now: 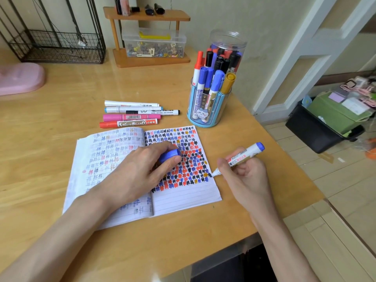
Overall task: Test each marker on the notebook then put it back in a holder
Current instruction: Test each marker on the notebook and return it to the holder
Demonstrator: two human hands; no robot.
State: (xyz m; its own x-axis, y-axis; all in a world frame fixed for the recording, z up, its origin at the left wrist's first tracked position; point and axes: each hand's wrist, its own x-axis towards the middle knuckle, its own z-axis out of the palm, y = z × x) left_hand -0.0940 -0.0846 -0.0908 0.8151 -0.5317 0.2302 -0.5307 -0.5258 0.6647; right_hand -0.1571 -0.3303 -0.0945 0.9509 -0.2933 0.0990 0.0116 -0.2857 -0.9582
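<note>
The right grip [244, 176] is curled round the uncapped blue marker [247, 153]. Its long axis slants, with the tip down-left, touching the right page of the open notebook [183, 198] near its edge, and the tail up-right. The left grip [138, 171] rests on the notebook, pinching the blue cap [169, 155]. The notebook lies on the bench [50, 123].

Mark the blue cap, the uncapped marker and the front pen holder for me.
Blue plastic cap [169, 155]: head view, on its side wall.
White-barrelled marker with blue end [249, 151]: head view, on the bare barrel.
Light blue see-through round holder [215, 119]: head view, on the lower front wall.
</note>
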